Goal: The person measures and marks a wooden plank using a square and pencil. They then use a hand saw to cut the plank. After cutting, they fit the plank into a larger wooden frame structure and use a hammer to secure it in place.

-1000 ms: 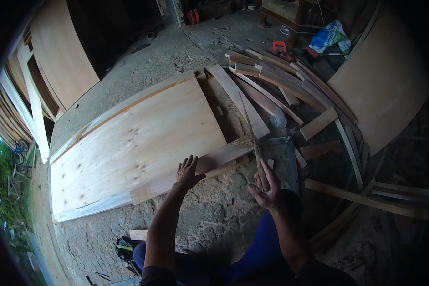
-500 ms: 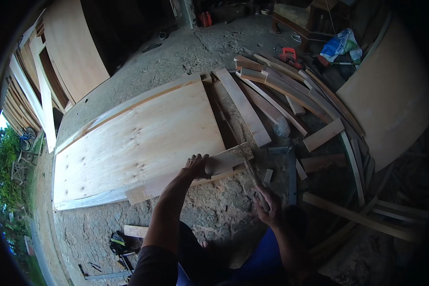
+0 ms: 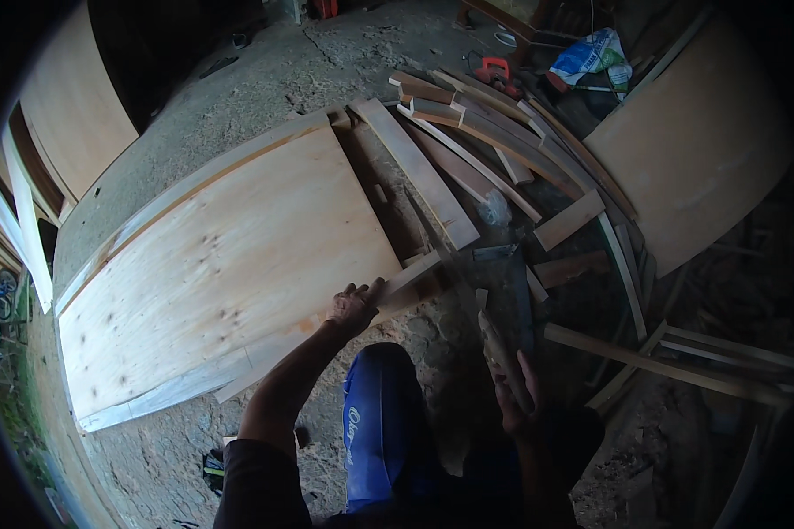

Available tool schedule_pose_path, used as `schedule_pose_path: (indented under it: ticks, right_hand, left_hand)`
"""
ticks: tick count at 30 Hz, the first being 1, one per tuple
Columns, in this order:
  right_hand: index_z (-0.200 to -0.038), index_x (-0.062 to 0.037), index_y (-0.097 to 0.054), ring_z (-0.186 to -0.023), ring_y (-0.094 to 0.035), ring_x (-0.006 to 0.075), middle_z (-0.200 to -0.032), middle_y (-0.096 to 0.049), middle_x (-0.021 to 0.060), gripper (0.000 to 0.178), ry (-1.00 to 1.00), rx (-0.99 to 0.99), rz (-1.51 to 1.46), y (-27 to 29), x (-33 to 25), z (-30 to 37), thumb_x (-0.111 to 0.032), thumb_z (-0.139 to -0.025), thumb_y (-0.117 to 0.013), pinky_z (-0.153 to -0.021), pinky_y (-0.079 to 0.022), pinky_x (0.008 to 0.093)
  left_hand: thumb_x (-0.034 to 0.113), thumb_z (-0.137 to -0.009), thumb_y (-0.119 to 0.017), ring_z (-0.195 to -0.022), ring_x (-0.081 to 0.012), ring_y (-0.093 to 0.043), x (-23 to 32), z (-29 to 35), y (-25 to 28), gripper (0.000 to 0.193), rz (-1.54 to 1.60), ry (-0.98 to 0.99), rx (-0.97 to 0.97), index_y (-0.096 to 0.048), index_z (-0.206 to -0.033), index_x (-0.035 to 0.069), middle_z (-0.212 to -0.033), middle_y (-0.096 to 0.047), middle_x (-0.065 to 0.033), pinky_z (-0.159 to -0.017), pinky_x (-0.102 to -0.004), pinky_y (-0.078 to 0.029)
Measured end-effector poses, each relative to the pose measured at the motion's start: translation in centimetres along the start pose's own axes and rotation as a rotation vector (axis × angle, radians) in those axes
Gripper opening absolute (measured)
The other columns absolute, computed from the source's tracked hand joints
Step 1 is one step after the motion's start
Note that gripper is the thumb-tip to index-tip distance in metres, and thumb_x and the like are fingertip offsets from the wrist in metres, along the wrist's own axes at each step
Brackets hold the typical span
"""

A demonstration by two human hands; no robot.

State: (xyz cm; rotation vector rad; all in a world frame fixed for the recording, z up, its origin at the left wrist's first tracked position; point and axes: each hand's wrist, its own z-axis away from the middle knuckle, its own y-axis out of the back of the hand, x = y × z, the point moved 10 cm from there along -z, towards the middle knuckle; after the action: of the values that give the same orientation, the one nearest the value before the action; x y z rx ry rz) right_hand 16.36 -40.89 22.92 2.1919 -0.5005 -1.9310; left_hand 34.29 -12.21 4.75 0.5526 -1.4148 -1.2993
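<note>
The left hand point(image 3: 354, 306) pressed a long pale wooden board point(image 3: 408, 274) at the near edge of a rectangular plywood panel point(image 3: 229, 247), seemingly steadying it; the right hand point(image 3: 514, 404) curled round a tan-handled, blurry-bladed saw point(image 3: 492, 339).

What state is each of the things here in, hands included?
Plywood panel: lying flat
Narrow board: lying along the panel's near edge
Left hand: resting on the board
Saw: held, partly blurred
Right hand: closed around the saw
Loose boards: heaped
Bag: crumpled
Red tool: on or off, cannot tell
</note>
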Motion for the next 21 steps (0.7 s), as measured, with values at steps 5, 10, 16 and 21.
schedule_pose_path:
  ticks: [5,10,16,21]
  right_hand:
    - [-0.149,0.0022,-0.040,-0.109,-0.067,0.0251,-0.117,-0.068,0.0189,0.058,-0.122,0.009,0.027,-0.5,-1.6,0.1,-0.007,-0.095,-0.059,-0.090,-0.054,0.0364]
    - [-0.150,-0.0012,-0.041,-0.100,-0.068,0.0186,-0.114,-0.068,0.0164,0.058,-0.136,0.001,-0.024,-1.0,-2.2,0.0,-0.008,-0.095,-0.060,-0.084,-0.055,0.0320]
    - [-0.146,-0.0040,-0.049,-0.085,-0.066,0.0135,-0.108,-0.069,0.0136,0.053,-0.234,-0.102,-0.039,0.9,1.3,1.7,-0.011,-0.095,-0.062,-0.077,-0.055,0.0311]
    - [-0.143,-0.0032,-0.052,-0.094,-0.071,0.0215,-0.114,-0.069,0.0175,0.052,-0.234,-0.121,-0.032,0.6,2.0,1.9,-0.016,-0.095,-0.065,-0.083,-0.055,0.0340]
  left_hand:
    - [0.027,-0.085,-0.072,-0.111,-0.0410,-0.061,-1.4,-0.5,-1.1,0.069,0.034,-0.018,-0.032,-0.037,-0.144,0.021,-0.122,-0.065,-0.0146,-0.091,-0.0526,-0.052]
    - [0.033,-0.085,-0.071,-0.114,-0.0403,-0.061,-2.5,-0.8,-2.0,0.071,-0.021,-0.029,-0.028,-0.035,-0.146,0.024,-0.126,-0.065,-0.0131,-0.094,-0.0513,-0.051]
    - [0.034,-0.083,-0.072,-0.113,-0.0380,-0.062,-1.6,-1.6,-0.5,0.063,-0.054,0.053,-0.128,-0.045,-0.139,0.026,-0.124,-0.068,-0.0088,-0.092,-0.0503,-0.052]
    - [0.036,-0.086,-0.073,-0.120,-0.0365,-0.058,-1.3,-1.8,-0.6,0.057,-0.022,0.207,-0.020,-0.050,-0.136,0.021,-0.122,-0.066,-0.0122,-0.097,-0.0525,-0.046]
